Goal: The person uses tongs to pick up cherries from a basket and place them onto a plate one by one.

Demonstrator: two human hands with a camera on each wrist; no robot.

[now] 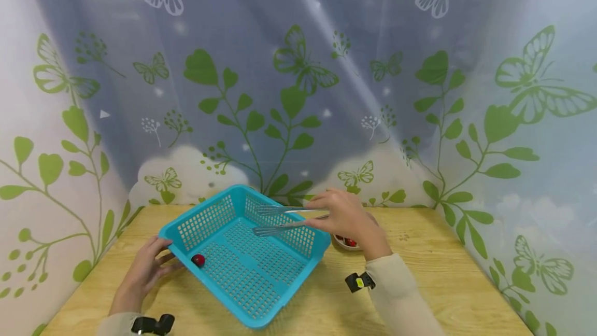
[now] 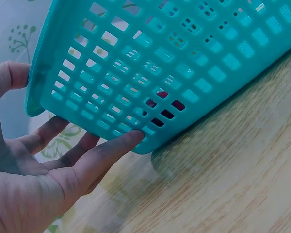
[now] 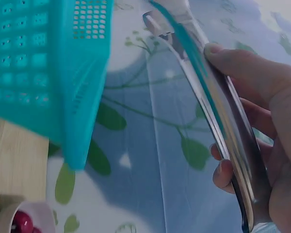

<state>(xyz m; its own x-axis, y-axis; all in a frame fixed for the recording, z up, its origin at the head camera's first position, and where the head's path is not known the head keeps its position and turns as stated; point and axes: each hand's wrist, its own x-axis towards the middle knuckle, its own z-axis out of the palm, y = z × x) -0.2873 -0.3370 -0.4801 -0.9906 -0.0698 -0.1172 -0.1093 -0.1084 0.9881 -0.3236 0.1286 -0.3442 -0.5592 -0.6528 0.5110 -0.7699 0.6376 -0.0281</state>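
A turquoise plastic basket (image 1: pixel 254 261) with a mesh floor and slotted walls sits on the table at centre left. Inside, against its left wall, lies one small, round dark-red fruit (image 1: pixel 198 260), perhaps a cherry. My left hand (image 1: pixel 146 266) holds the basket's left corner, a finger at the rim and, in the left wrist view, the thumb on the slotted wall (image 2: pixel 111 82). Metal tongs (image 3: pixel 228 116) are gripped in my right hand (image 1: pixel 347 217) above the basket's right side. Their two tips stand apart over the basket with nothing between them.
A small pale bowl (image 1: pixel 346 246) with several red fruits stands right of the basket, partly hidden by my right hand. The wooden table (image 1: pixel 434 274) ends at a butterfly-patterned curtain (image 1: pixel 345 134). A black wrist camera (image 1: pixel 359 281) sits on my right wrist.
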